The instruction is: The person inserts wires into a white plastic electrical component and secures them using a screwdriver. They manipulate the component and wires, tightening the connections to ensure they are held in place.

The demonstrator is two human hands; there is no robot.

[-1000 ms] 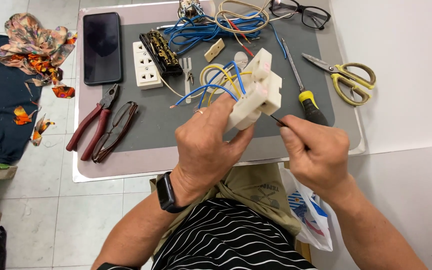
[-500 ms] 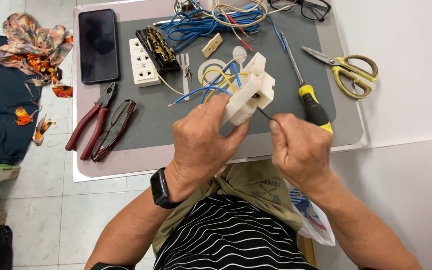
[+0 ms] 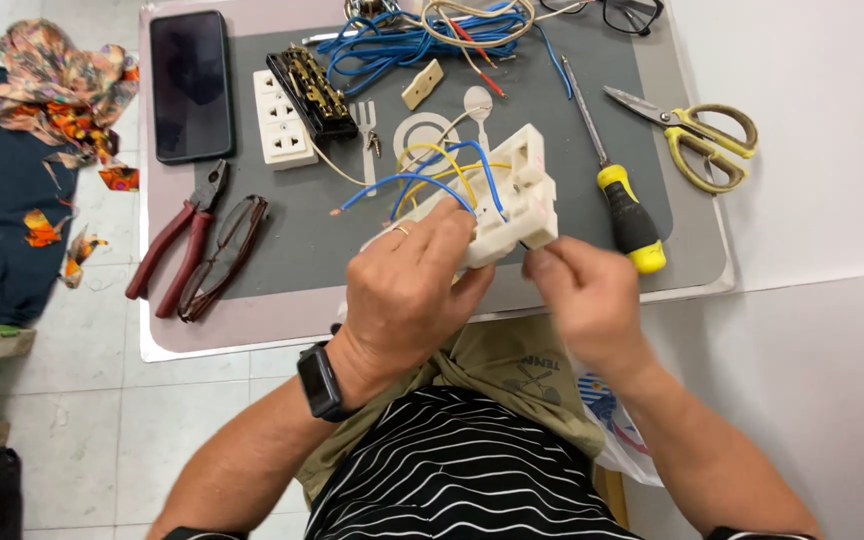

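The white socket box (image 3: 512, 205), with blue and yellow wires (image 3: 442, 175) looping out of its back, sits lifted just above the near edge of the grey mat (image 3: 292, 250), held in front of the person's body. The left hand (image 3: 412, 290) is clamped around its lower left side, fingers wrapped over the plastic. A second ago the right hand (image 3: 582, 295) pinched a thin tool whose tip pointed at the box; now its fingers are bunched together right against the box's lower right corner, and whether the tool is still between them cannot be told, since the hand is blurred. The box has also tilted a little flatter. That reads as the work having closed in on the box's corner. The yellow-handled screwdriver (image 3: 627, 215) lies untouched just beside the right hand, the scissors (image 3: 697, 135) farther right, the pliers (image 3: 177, 240) well to the left.
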